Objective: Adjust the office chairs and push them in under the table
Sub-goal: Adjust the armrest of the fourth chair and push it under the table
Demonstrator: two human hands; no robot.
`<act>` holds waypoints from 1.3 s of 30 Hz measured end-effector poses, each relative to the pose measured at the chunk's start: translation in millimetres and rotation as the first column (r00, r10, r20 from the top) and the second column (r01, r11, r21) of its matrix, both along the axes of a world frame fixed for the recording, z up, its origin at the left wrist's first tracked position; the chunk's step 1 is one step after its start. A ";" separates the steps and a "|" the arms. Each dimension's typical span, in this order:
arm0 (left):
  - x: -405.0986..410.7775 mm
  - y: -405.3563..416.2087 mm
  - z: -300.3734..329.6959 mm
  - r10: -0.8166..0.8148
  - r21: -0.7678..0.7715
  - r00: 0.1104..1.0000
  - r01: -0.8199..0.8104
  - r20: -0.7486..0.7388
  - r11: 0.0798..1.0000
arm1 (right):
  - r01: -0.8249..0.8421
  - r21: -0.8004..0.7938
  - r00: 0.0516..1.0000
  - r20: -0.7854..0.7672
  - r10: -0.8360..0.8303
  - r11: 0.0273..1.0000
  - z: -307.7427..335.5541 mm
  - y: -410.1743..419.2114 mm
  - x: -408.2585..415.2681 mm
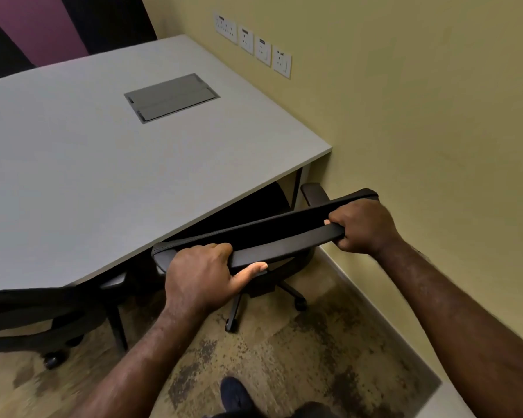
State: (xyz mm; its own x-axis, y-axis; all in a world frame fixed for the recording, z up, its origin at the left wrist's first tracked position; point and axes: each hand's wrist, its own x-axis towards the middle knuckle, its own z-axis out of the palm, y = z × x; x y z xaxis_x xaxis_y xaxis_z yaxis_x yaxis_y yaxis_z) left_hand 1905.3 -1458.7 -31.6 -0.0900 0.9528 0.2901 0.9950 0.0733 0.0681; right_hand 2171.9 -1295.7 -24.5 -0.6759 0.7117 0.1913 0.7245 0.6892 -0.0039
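Chair (272,236) stands at the desk (103,176) corner by the wall (435,116), its seat under the top and its backrest just off the edge. Left hand (203,276) curls round the backrest's top rim near its left end, and right hand (363,227) clamps the right end. Second chair (27,318) sits left.

table (73,176) matt smooth grey laminate; chair back (284,236) black mesh cloth, plastic rim; carpet (284,357) rough, mottled.

black office chair (272,236) | seat under grey table (73,176) | second chair (27,321) left
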 end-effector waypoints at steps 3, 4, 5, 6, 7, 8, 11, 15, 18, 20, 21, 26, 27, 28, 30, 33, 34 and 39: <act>2.0 14.6 2.5 0.016 0.001 1.000 -0.016 0.003 1.000 | -0.021 0.007 1.000 -0.012 0.021 1.000 0.0 19.7 -1.8; 3.4 18.9 3.3 0.021 -0.003 1.000 -0.021 0.003 1.000 | -0.024 0.003 1.000 -0.014 0.024 1.000 0.3 25.9 -1.4; 5.5 22.6 3.4 0.030 -0.003 1.000 -0.030 0.004 1.000 | -0.031 0.001 0.999 -0.017 0.031 1.000 0.2 32.5 -0.4; 8.2 26.4 2.9 0.041 -0.001 0.999 -0.041 0.006 0.999 | -0.042 0.004 0.999 -0.015 0.042 0.999 -0.8 39.8 0.9; 11.2 30.6 2.6 0.048 0.002 0.999 -0.048 0.009 0.999 | -0.054 0.008 0.998 -0.010 0.055 0.998 -1.8 47.6 2.2; 14.8 34.4 2.5 0.057 0.000 0.998 -0.057 0.012 0.998 | -0.069 0.007 0.998 -0.005 0.069 0.998 -2.4 55.4 3.1; 26.1 46.6 3.9 0.093 -0.009 0.996 -0.093 0.008 0.996 | -0.106 -0.013 0.994 0.009 0.106 0.994 -1.5 80.1 3.5; 38.3 66.5 6.9 0.164 -0.018 0.986 -0.164 0.012 0.986 | -0.155 -0.030 0.987 0.035 0.156 0.987 0.9 113.0 1.5; 38.5 82.7 8.0 0.196 -0.024 0.981 -0.195 0.012 0.980 | -0.188 -0.030 0.981 0.050 0.190 0.982 1.7 134.7 -4.4; 34.9 92.5 9.1 0.215 -0.024 0.977 -0.215 0.006 0.976 | -0.209 -0.035 0.976 0.050 0.211 0.977 0.4 147.6 -9.9; 32.5 97.4 9.6 0.223 -0.023 0.975 -0.223 0.001 0.975 | -0.221 -0.038 0.974 0.046 0.223 0.975 -0.3 153.9 -12.7; 22.6 123.0 9.1 0.254 -0.012 0.967 -0.254 -0.023 0.967 | -0.275 -0.044 0.961 0.030 0.276 0.961 -1.6 184.4 -26.4; 20.3 127.7 8.7 0.259 -0.007 0.966 -0.259 -0.025 0.966 | -0.285 -0.042 0.958 0.031 0.286 0.958 -1.0 189.7 -29.5; 17.4 131.6 8.2 0.264 -0.003 0.964 -0.264 -0.023 0.965 | -0.297 -0.038 0.954 0.030 0.298 0.954 -0.3 194.5 -32.8; 10.1 137.8 7.3 0.271 0.007 0.962 -0.271 -0.021 0.963 | -0.318 -0.032 0.948 0.018 0.319 0.947 0.2 201.2 -39.2; -0.3 143.6 7.6 0.284 0.013 0.959 -0.284 -0.021 0.959 | -0.348 -0.020 0.938 -0.012 0.348 0.937 -0.7 205.6 -46.8; -2.2 145.3 7.3 0.287 0.014 0.958 -0.287 -0.022 0.958 | -0.356 -0.008 0.934 -0.024 0.356 0.934 -0.8 207.0 -48.3; -2.2 154.4 5.1 0.312 0.032 0.949 -0.311 -0.037 0.950 | -0.382 0.031 0.922 -0.060 0.383 0.924 0.4 218.3 -51.4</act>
